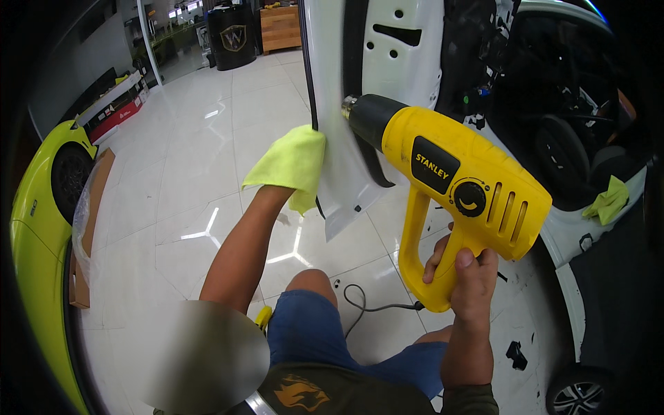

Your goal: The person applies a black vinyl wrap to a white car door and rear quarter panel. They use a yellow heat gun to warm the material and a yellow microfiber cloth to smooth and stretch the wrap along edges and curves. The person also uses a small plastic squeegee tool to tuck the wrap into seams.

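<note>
My right hand (474, 277) is wrapped round the handle of a yellow heat gun (470, 173) with a black nozzle and a round dial. Its metal tip points up and left at the edge of an open white car door (328, 90). A lime-yellow microfiber cloth (287, 159) covers my left hand, and only the wrist (275, 197) comes out below it. With the cloth, my left hand presses against the door's outer edge; its fingers are hidden. Thin clear film (346, 213) hangs past the door's lower corner.
The heat gun's dark cord (356, 304) curls over the tiled floor. A second lime cloth (609, 200) lies on the car's sill at right. To the left stand a lime-green car (41, 263) and a long cardboard box (90, 235). A black drum (232, 38) is far back.
</note>
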A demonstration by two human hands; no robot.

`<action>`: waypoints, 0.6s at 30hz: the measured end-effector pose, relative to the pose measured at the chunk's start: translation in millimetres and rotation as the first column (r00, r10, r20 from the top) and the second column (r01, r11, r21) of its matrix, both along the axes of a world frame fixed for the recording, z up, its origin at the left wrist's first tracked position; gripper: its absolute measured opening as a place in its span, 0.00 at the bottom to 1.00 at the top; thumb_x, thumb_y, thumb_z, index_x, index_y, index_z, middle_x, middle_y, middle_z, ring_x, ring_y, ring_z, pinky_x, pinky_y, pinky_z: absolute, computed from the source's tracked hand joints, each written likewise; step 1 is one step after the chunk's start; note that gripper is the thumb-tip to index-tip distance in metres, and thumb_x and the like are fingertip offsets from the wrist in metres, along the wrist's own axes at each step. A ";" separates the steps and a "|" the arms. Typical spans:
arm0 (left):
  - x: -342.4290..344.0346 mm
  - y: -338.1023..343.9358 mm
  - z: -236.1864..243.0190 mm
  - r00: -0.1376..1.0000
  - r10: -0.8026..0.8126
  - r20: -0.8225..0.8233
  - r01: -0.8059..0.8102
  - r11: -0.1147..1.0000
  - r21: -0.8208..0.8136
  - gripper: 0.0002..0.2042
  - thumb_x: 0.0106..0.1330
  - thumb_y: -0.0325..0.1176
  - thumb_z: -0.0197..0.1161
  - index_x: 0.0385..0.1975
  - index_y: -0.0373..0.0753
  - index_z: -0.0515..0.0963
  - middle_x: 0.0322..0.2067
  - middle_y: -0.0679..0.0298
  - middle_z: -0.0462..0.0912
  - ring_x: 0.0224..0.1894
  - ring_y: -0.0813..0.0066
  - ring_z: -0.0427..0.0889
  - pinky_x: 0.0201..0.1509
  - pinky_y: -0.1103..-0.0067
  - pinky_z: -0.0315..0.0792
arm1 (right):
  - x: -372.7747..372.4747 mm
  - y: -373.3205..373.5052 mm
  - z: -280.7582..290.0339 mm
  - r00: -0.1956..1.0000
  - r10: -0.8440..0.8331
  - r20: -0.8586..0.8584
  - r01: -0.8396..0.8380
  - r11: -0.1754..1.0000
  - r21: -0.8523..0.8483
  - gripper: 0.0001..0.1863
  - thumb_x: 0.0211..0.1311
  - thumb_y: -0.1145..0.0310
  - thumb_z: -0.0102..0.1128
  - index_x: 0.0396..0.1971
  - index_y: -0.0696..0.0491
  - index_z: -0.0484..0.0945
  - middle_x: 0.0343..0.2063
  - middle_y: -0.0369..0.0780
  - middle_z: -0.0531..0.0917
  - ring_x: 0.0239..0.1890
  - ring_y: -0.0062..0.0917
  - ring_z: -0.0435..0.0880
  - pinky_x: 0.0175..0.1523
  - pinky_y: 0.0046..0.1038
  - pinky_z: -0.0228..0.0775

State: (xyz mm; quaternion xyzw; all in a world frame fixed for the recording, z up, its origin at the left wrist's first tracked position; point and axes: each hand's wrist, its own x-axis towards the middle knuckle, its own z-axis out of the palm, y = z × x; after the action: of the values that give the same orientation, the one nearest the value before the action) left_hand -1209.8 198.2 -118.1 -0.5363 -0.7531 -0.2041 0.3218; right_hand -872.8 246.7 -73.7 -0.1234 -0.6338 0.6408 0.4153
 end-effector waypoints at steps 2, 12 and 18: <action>2.7 4.6 22.8 0.994 0.103 0.044 -0.100 0.992 -0.074 0.10 0.52 0.33 0.58 0.34 0.39 0.77 0.36 0.53 0.79 0.38 0.51 0.78 0.40 0.64 0.72 | 0.7 0.4 9.1 1.000 -0.002 -0.013 0.002 1.000 0.023 0.28 0.59 0.53 0.60 0.48 0.61 0.66 0.25 0.44 0.79 0.18 0.26 0.79 0.27 0.22 0.75; -53.9 14.2 85.5 0.992 0.065 -0.104 -0.056 0.994 0.094 0.19 0.57 0.42 0.61 0.48 0.44 0.75 0.47 0.57 0.78 0.50 0.57 0.75 0.52 0.65 0.69 | -16.7 1.2 68.2 0.994 0.054 -0.099 -0.041 0.991 0.129 0.29 0.59 0.52 0.60 0.47 0.61 0.65 0.24 0.44 0.77 0.16 0.26 0.77 0.25 0.23 0.73; -83.9 26.6 163.6 0.973 0.098 -0.210 -0.047 0.970 0.238 0.18 0.61 0.39 0.57 0.50 0.43 0.75 0.48 0.56 0.78 0.52 0.57 0.75 0.55 0.65 0.68 | -23.3 1.2 114.0 0.971 0.042 -0.234 0.004 0.981 0.193 0.30 0.58 0.50 0.60 0.47 0.62 0.64 0.23 0.44 0.77 0.15 0.25 0.77 0.24 0.23 0.74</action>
State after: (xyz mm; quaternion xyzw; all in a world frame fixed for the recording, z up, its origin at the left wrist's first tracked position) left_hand -1293.7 224.8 45.5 -0.4864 -0.7031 -0.2177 0.4708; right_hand -896.2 247.9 40.3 0.0005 -0.6398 0.5908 0.4916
